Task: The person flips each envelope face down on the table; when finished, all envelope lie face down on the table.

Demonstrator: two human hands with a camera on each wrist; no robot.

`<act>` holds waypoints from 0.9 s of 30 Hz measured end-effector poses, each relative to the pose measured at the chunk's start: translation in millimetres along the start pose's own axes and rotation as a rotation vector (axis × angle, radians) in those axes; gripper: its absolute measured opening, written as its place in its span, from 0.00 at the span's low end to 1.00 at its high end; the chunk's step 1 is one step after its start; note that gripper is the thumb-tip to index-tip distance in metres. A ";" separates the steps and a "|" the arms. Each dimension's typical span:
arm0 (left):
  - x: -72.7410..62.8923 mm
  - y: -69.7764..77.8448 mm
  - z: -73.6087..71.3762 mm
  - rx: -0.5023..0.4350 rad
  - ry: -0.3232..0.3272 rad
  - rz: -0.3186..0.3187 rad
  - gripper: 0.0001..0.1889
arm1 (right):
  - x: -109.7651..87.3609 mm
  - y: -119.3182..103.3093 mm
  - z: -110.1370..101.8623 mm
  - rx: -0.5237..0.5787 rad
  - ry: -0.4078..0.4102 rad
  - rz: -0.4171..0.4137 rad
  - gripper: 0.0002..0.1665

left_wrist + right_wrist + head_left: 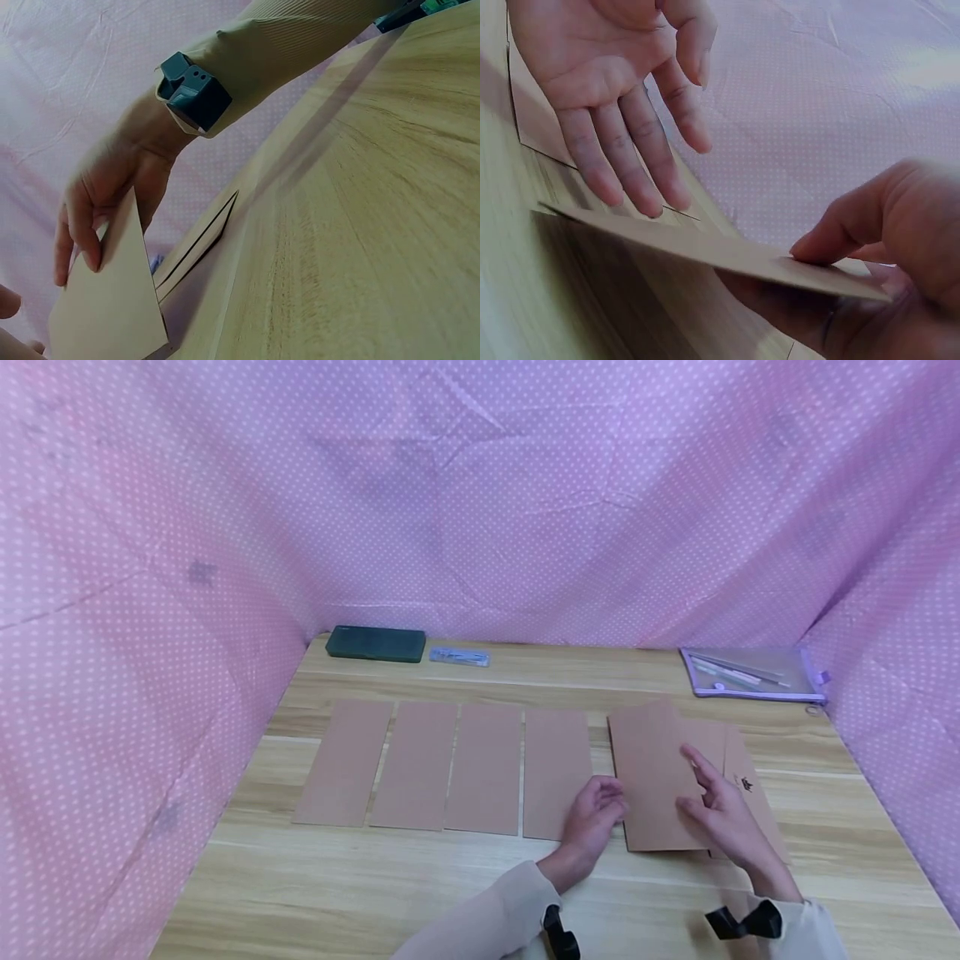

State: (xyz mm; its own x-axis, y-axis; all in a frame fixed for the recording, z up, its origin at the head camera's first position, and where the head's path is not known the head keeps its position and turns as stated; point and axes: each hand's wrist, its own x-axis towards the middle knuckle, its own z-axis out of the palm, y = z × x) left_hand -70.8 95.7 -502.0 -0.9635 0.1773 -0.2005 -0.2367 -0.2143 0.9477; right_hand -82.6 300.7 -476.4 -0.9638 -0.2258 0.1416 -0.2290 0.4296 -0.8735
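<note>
A brown kraft-paper notebook (pixel 648 777) is tilted up off the table at the right. My right hand (pixel 723 818) pinches its right side, thumb on the upper face and fingers beneath, as the right wrist view shows. Beside the notebook's left edge is my left hand (pixel 592 818), palm facing it and fingers loosely extended (pixel 615 97). Partly hidden under the held notebook lie more brown notebooks, one with a small black crown print (pixel 757 802). To the left, several plain brown notebooks (pixel 483 768) lie flat in a row, the nearest (pixel 555 760) by my left wrist.
A dark green case (pixel 377 644) and a small clear packet with blue contents (pixel 459 657) lie at the back left. At the back right is a purple-edged zip pouch (pixel 753 674) holding pens. Pink dotted cloth (pixel 480 510) encloses the wooden table (pixel 300 893).
</note>
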 end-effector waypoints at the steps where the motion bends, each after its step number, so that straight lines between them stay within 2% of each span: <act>1: -0.3 0.7 0.0 0.022 0.016 -0.004 0.18 | -0.5 0.2 0.0 0.000 0.005 0.005 0.47; 6: -3.7 4.7 -1.2 0.106 0.075 -0.038 0.20 | -1.9 0.1 0.5 0.036 0.022 0.019 0.47; 9: -4.7 5.2 -2.4 0.096 0.084 -0.057 0.23 | -3.0 1.3 1.5 0.097 0.044 0.013 0.47; 14: -5.3 1.3 -4.6 -0.005 0.051 -0.086 0.27 | -5.1 5.3 3.5 0.326 0.055 -0.019 0.46; 19: -8.4 -2.1 -8.7 -0.096 -0.002 -0.133 0.25 | -5.6 8.4 5.6 0.553 0.039 -0.068 0.47; 23: -11.6 -1.7 -11.2 -0.158 -0.060 -0.152 0.25 | -5.8 8.9 7.4 0.731 -0.005 -0.095 0.48; 27: -13.6 0.7 -12.3 -0.167 -0.074 -0.157 0.26 | -5.7 9.3 9.5 0.846 -0.048 -0.117 0.48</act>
State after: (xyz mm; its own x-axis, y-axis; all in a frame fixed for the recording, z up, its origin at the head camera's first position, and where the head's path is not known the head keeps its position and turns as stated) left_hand -59.4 81.3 -501.7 -0.9029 0.2892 -0.3181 -0.4064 -0.3331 0.8508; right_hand -78.0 297.6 -489.7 -0.9290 -0.2734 0.2495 -0.1293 -0.3917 -0.9110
